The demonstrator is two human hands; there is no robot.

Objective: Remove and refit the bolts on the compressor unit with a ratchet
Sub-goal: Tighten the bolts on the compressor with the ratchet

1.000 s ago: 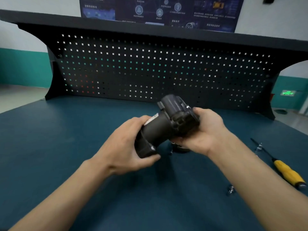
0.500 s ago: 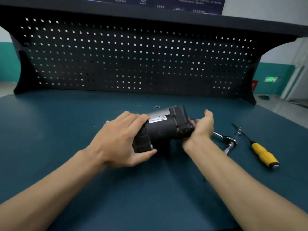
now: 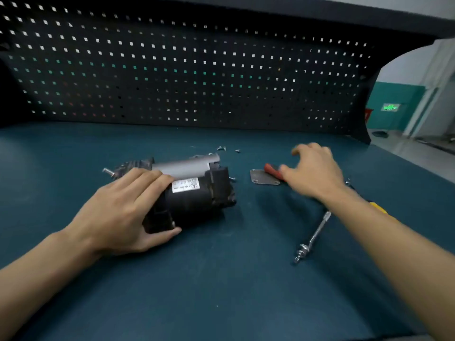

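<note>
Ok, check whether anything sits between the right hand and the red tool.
Nothing visible does. The right hand hangs right at the red tool, which lies on a grey plate; blur hides whether they touch. The compressor, gripped by the left hand, lies off to its left.

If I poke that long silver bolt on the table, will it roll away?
Probably yes. The long bolt is a thin round rod lying flat on the table, so it would likely roll. Its wider head end may make it curve round. It looks like stiff metal, so it shouldn't bend.
</note>
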